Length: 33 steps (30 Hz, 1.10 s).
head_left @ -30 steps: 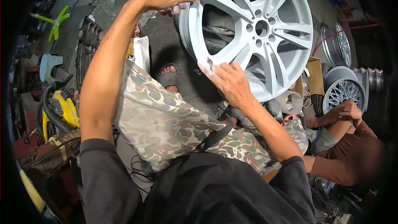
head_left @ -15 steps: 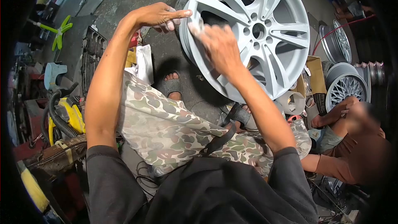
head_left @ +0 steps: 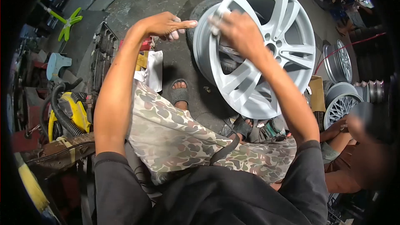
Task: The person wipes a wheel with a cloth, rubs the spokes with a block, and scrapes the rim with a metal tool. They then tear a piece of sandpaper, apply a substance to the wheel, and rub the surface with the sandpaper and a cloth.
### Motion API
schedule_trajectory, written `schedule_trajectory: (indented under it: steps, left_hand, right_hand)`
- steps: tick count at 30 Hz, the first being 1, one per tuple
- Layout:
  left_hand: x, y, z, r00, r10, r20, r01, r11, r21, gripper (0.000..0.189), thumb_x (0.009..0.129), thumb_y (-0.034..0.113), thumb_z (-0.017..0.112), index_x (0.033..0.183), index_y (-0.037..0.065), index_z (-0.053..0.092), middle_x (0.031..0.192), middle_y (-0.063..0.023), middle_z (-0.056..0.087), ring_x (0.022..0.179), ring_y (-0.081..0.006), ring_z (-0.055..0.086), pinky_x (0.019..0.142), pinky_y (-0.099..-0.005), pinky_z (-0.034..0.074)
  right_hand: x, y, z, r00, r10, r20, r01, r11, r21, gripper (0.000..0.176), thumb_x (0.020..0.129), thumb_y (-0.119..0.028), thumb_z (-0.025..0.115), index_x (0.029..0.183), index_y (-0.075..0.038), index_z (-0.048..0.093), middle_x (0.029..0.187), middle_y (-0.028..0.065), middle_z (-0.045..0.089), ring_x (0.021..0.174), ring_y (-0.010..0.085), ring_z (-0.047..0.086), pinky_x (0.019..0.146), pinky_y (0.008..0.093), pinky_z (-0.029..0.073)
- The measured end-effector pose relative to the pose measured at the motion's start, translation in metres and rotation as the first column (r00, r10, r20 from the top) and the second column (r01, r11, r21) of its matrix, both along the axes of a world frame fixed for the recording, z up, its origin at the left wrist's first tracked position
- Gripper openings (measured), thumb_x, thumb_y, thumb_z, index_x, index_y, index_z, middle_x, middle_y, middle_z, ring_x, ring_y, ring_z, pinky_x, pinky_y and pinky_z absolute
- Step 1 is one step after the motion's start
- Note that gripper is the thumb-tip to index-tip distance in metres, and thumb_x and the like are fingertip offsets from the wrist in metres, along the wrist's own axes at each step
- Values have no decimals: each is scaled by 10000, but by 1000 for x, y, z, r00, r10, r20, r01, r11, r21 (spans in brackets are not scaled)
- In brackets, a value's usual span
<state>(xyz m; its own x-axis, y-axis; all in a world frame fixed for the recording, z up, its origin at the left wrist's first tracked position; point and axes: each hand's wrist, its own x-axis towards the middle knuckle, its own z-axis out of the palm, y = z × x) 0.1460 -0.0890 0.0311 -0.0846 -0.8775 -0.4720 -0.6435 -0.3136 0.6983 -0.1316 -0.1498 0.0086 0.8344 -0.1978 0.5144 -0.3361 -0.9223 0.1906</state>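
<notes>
A light grey multi-spoke wheel rim (head_left: pixel 280 52) stands tilted in front of me. My left hand (head_left: pixel 171 26) is just left of its outer barrel, one finger stretched towards the rim and the others bent down apart from it, with nothing visible in them. Over the rim's upper left edge is my right hand (head_left: pixel 241 31), its fingers smeared by motion and whitish at the tips. Whether anything is between those fingers is too blurred to tell. Behind the rim a dark tyre (head_left: pixel 204 10) lies on the floor.
At the lower right a co-worker in a brown shirt (head_left: pixel 346 166) sits close by. More wheels (head_left: pixel 343 102) stand at the right. To the left are a yellow machine with a black hose (head_left: pixel 75 112), a light blue stool (head_left: pixel 58 66) and a green star-shaped stand (head_left: pixel 68 23).
The view has shifted, so the rim appears lower and slightly right. My right hand has moved up along the rim's edge, relative to the wheel. My left hand keeps much the same pose.
</notes>
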Motion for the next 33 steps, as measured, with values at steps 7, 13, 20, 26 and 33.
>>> schedule_trajectory:
  steps: [7, 13, 20, 26, 33]
  left_hand:
    - [5, 5, 2, 996, -49, 69, 54, 996, -68, 778, 864, 773, 641, 916, 1, 725, 778, -44, 659, 697, -140, 621, 614, -286, 499]
    - [-10, 0, -6, 988, 17, -156, -15, 1000, 12, 757, 914, 761, 584, 847, 18, 708, 690, -38, 621, 637, -134, 601, 605, -304, 505]
    - [-42, 6, 4, 985, -21, -170, 7, 997, -81, 668, 961, 632, 636, 872, -22, 733, 685, -36, 627, 636, -118, 581, 624, -283, 492]
    - [-63, 3, -33, 862, -470, 190, 449, 882, 143, 803, 841, 781, 657, 801, -15, 749, 694, -86, 661, 676, -208, 639, 643, -362, 506]
    - [-94, 29, -68, 846, -530, 52, 487, 809, 328, 841, 813, 794, 670, 910, -36, 762, 808, -151, 712, 755, -266, 708, 734, -379, 560]
  right_hand:
    - [-50, 66, -12, 827, 379, -416, -325, 925, 195, 205, 851, -241, 667, 1006, -163, 777, 1265, 56, 563, 1158, 239, 546, 938, 407, 462]
    - [-24, 19, 7, 968, 128, -217, -130, 991, 5, 333, 804, -281, 677, 1111, -174, 746, 1255, 45, 560, 1140, 222, 512, 920, 391, 424]
    - [-61, 101, -31, 983, 106, -152, -89, 990, 111, 350, 867, -253, 624, 1155, -85, 731, 1139, -2, 533, 1063, 196, 501, 844, 350, 428]
    - [-122, 110, -43, 946, -312, 86, 246, 865, 437, 361, 814, -137, 720, 1166, -57, 725, 1030, 132, 611, 947, 320, 588, 828, 456, 483]
    - [-123, 118, -85, 893, -437, 102, 335, 800, 498, 420, 851, -76, 723, 1268, -35, 693, 982, 118, 578, 907, 293, 543, 788, 407, 437]
